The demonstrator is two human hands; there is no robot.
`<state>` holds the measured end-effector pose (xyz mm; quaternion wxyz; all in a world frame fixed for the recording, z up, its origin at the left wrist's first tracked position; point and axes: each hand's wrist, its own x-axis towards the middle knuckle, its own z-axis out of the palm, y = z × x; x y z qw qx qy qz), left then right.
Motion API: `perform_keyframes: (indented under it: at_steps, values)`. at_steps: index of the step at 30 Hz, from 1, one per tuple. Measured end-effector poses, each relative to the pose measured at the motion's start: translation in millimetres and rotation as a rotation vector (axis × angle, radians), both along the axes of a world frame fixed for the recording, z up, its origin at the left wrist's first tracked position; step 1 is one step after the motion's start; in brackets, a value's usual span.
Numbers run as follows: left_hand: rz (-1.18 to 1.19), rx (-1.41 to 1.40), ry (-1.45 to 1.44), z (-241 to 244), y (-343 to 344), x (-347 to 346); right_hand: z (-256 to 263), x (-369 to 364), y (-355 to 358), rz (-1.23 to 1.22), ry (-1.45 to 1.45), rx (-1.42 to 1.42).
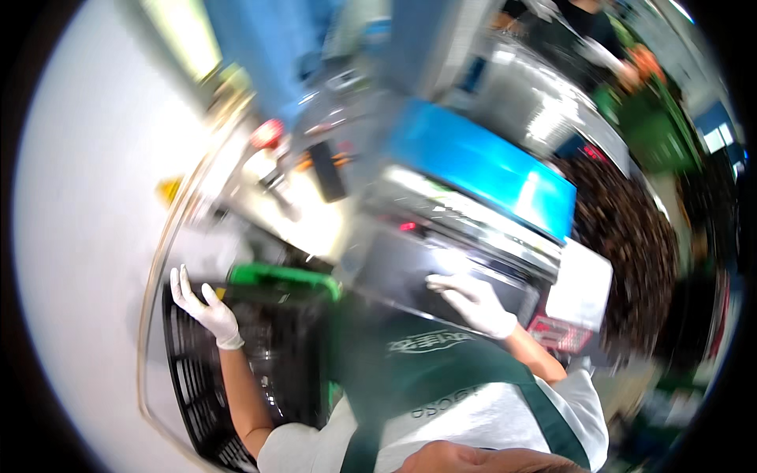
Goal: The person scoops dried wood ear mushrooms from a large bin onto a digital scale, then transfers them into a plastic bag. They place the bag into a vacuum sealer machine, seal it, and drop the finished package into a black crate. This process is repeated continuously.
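My left hand (207, 313), in a white glove, is raised with its fingers spread above the rim of a black plastic crate (198, 390). Nothing shows in it. A bright green edge (284, 277), perhaps of another crate, lies just beyond. My right hand (479, 304), gloved in white too, is over the dark flat top (384, 266) of a machine. Its fingers point left, and blur hides whether they pinch something small. Behind that surface is the machine's glossy blue panel (485, 165), with a red lit display (408, 226) below it.
At right lies a large heap of dark brown pieces (627, 248), beside a white board (579, 284) and a red plastic basket (559, 333). A dark phone-like object (326, 171) is ahead. Another person's gloved hand (600, 53) is near a green bin (656, 130).
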<state>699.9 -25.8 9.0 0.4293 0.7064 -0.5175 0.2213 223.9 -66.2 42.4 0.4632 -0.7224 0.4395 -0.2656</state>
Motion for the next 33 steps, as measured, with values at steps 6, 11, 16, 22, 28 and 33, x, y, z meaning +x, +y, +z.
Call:
perform_keyframes:
  at_steps: [6, 11, 16, 22, 28, 33]
  values:
    - [-1.107, 0.012, -0.194, 117, -234, -235, 6, -43, 43, -0.339, -0.072, -0.066]
    - [-1.455, 0.157, -0.153, 131, -384, -417, 4, -70, 93, -0.682, -0.023, -0.175]
    - [-1.494, 0.459, 0.050, 82, -507, -458, 1, -88, 142, -1.006, -0.125, -0.053]
    - [-1.630, 0.813, 0.043, 95, -550, -467, -13, -95, 179, -1.181, -0.088, 0.056]
    - [-1.595, 0.593, 0.138, 83, -573, -455, -22, -103, 176, -1.213, -0.065, -0.051]
    - [-1.420, 0.010, 0.167, 127, -450, -520, -32, -111, 182, -1.214, -0.056, -0.007]
